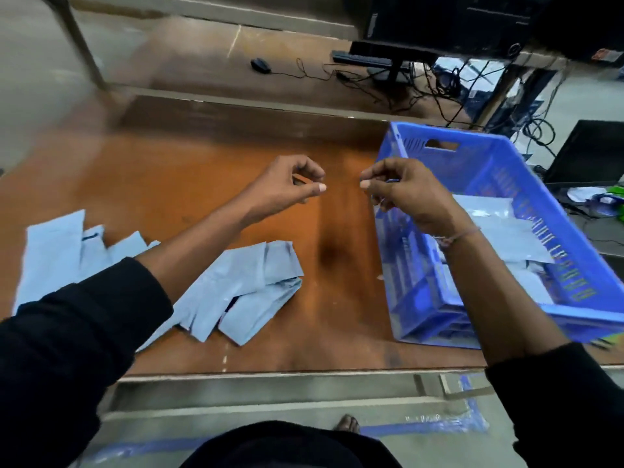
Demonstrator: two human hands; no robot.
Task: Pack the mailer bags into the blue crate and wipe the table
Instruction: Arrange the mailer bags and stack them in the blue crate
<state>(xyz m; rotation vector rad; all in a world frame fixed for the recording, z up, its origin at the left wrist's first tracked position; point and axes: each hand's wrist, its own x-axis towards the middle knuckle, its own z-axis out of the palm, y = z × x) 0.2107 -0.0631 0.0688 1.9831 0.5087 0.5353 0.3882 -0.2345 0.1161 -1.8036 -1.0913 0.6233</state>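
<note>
1. Orange-brown wood makes up the table (189, 163), with a second bench behind it carrying a black mouse (260, 65), a monitor stand and tangled cables.
2. At the table's right end sits the blue crate (472, 157), a slotted plastic box with a handle cut-out in its far wall, its long axis running from the near edge away toward the far bench.
3. Inside the crate lie pale grey-blue mailer bags (496, 231), flat and overlapping.
4. Left of the crate, a loose heap of folded mailer bags (250, 292) rests on the wood, the long strips angled from near-left up toward far-right.
5. Further left of the crate, another bunch of bags (54, 251) lies partly under the black sleeve.
6. Just left of the crate's near corner, the left hand (287, 190) hovers above the table, fingers curled and thumb meeting fingertips; whether it pinches anything I cannot tell.
7. The right hand (405, 194) hangs over the crate's left wall, fingers curled in a pinch, possibly on something thin; the blur hides what.
</note>
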